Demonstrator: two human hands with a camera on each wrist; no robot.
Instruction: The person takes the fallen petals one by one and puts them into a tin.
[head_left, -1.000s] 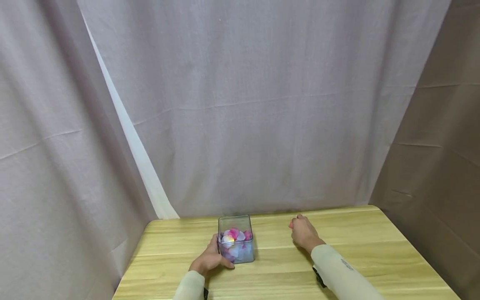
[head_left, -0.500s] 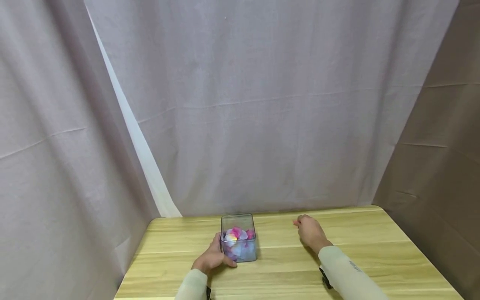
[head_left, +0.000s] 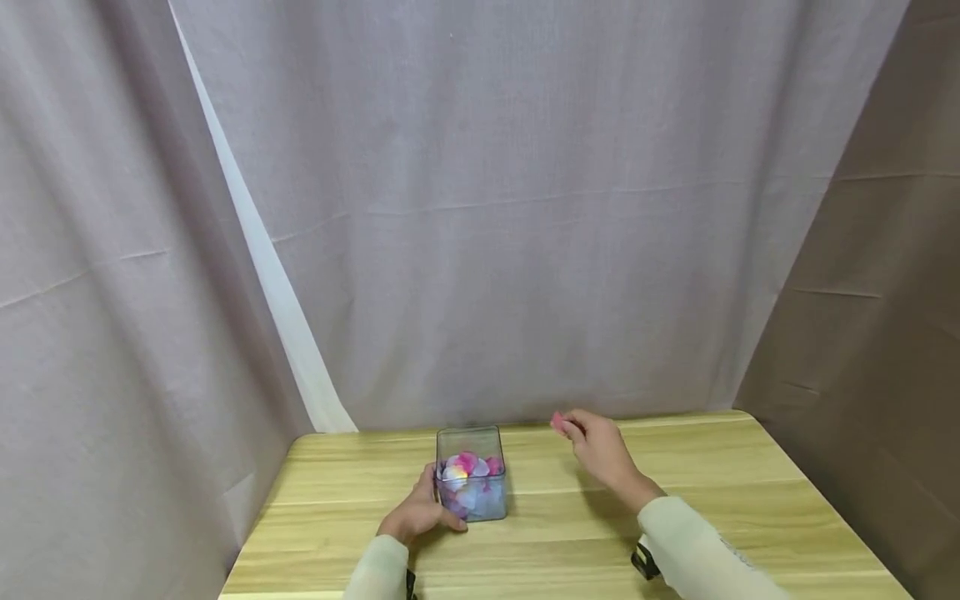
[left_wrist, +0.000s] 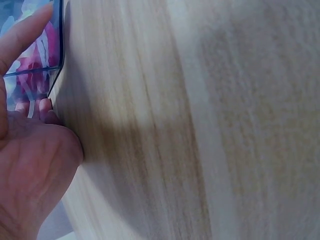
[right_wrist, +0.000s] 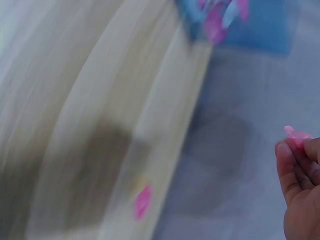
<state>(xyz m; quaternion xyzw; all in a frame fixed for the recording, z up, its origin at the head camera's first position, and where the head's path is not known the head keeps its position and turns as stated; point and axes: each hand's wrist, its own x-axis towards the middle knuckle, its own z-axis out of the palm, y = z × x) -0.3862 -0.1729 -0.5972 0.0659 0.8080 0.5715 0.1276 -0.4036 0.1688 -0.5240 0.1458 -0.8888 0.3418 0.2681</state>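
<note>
A clear rectangular box point(head_left: 472, 440) stands on the table, partly filled with pink, white and purple petal-like pieces point(head_left: 467, 465). My left hand point(head_left: 417, 512) holds it at the left side, thumb across the front corner and fingers along the side wall. Off to the right, my right hand point(head_left: 602, 454) is raised over the table and pinches a pink petal point(right_wrist: 299, 136) between thumb and fingertips. Another pink petal point(right_wrist: 143, 202) lies on the table near its far edge in the right wrist view.
The pale wooden table point(head_left: 337, 500) has rounded far corners. Grey curtains point(head_left: 525, 292) hang right behind it, with a darker curtain point(head_left: 862, 333) at the right side.
My right hand has lifted off the table and moved left toward the box with the pink petal. The left hand keeps its hold on the box.
</note>
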